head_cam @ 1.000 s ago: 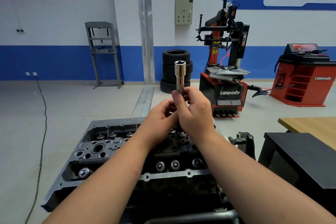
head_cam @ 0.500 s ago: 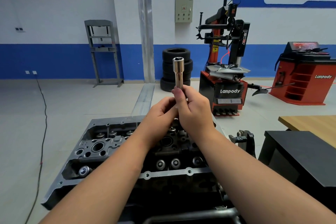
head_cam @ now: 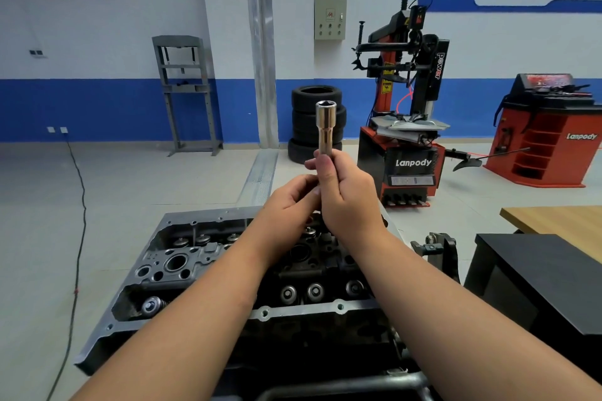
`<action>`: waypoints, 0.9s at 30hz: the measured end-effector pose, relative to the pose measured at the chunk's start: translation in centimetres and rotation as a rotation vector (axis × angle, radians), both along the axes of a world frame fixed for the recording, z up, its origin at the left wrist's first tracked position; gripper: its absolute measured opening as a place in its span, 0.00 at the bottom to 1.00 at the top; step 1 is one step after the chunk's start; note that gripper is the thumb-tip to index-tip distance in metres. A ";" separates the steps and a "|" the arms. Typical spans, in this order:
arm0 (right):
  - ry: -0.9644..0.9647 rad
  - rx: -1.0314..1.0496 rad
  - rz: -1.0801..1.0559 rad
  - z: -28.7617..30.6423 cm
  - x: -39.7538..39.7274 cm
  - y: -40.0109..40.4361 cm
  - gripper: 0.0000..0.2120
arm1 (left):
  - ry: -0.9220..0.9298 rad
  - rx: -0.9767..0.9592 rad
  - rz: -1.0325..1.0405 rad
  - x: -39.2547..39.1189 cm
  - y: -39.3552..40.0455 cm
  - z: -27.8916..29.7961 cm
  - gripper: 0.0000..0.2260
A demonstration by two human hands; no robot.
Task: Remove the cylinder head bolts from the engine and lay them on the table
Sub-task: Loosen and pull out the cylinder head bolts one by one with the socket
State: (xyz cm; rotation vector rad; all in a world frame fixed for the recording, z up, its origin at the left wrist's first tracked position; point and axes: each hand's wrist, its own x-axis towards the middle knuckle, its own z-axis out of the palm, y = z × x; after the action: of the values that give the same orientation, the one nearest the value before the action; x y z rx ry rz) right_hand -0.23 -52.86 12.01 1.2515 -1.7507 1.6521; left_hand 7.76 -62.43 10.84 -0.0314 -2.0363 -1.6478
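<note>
While the right hand [head_cam: 347,195] grips the lower end of an upright deep socket [head_cam: 325,128] and the left hand [head_cam: 293,202] curls against its base, holding what I cannot tell, no bolts are identifiable on the cylinder head [head_cam: 182,270] below. Bolts should be stiff, heavy, likely oily; grip the heads.

The socket [head_cam: 326,127] you hold upright is polished metal, bright and glossy, with a warmer coppery sheen low on its shaft. Below your hands the cylinder head [head_cam: 202,273] is dull grey cast metal, rough-looking, darker and oily toward the middle. The table [head_cam: 560,221] at your right shows pale wood with a smooth matt top; the cabinet [head_cam: 553,277] beside it is matt black.
</note>
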 end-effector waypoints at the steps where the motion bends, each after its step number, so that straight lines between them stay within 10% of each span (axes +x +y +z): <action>1: -0.002 0.002 0.006 0.0 0.0 0.0 0.09 | -0.007 -0.011 0.004 0.0 0.0 0.1 0.09; 27: 0.028 -0.016 -0.007 0.1 0.3 0.0 0.11 | 0.015 -0.017 0.009 0.0 -0.1 -0.1 0.10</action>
State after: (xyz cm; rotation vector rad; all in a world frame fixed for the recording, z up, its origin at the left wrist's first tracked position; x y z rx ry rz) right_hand 0.04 -52.90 12.07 1.2538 -1.7200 1.6341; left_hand 7.74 -62.49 10.79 -0.0404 -2.0362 -1.6197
